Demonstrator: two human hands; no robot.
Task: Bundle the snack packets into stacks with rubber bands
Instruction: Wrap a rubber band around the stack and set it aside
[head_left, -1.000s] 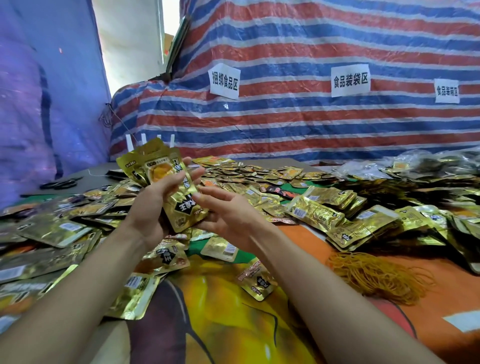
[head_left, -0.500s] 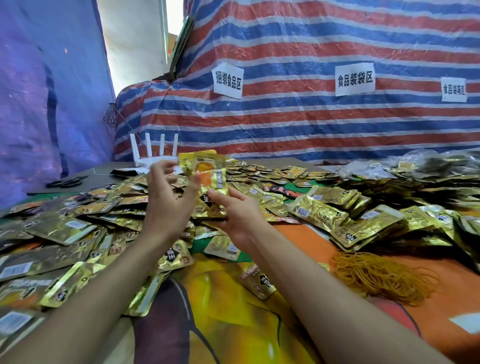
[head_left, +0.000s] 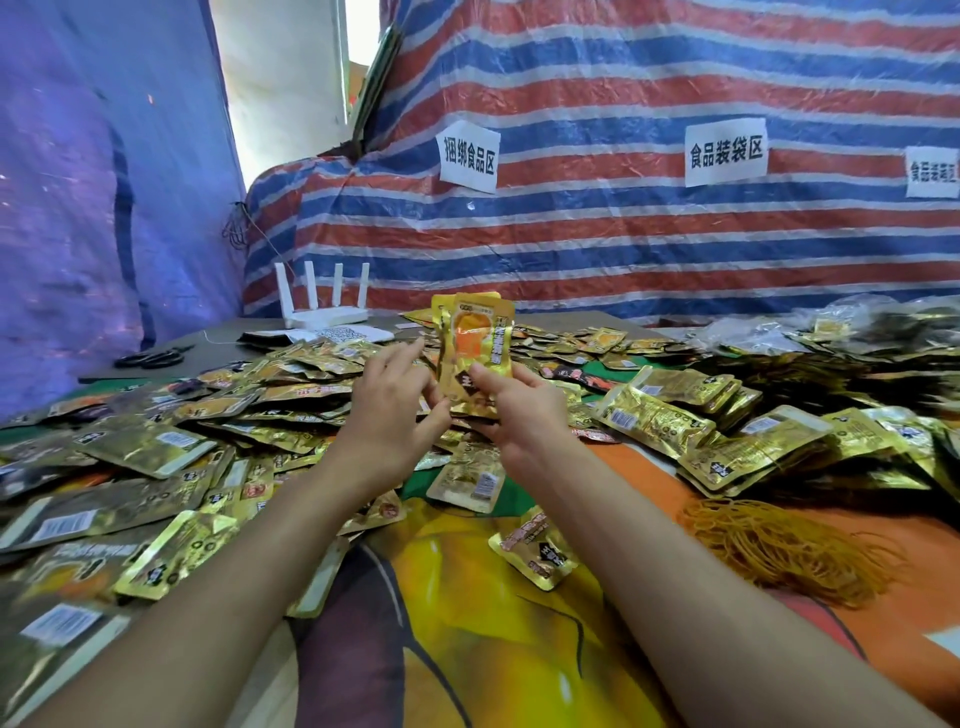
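The right hand (head_left: 524, 415) pinches the foot of the upright snack-packet stack (head_left: 475, 353); the left hand (head_left: 389, 421), fingers relaxed, sits just beside it at 9 o'clock; the rubber bands (head_left: 779, 551) lie at 4 o'clock, nearer the right hand.

One camera only, worn on my head. It looks forward and down, from above and behind the stack of packets (head_left: 475, 358), which stands upright near the middle of the picture and close to the lens. My forearms run in from the two bottom corners toward the stack: my left hand (head_left: 389, 415) is just left of it, and my right hand (head_left: 524, 415) is below and right of it, gripping it. The wide lens bows the edges. Beyond the stack the view ends at the striped tarp (head_left: 675, 249), which faces me. Far left of the stack is the blue sheet (head_left: 78, 208). Nearer than the stack, almost under the lens, lies the printed cloth (head_left: 493, 649).
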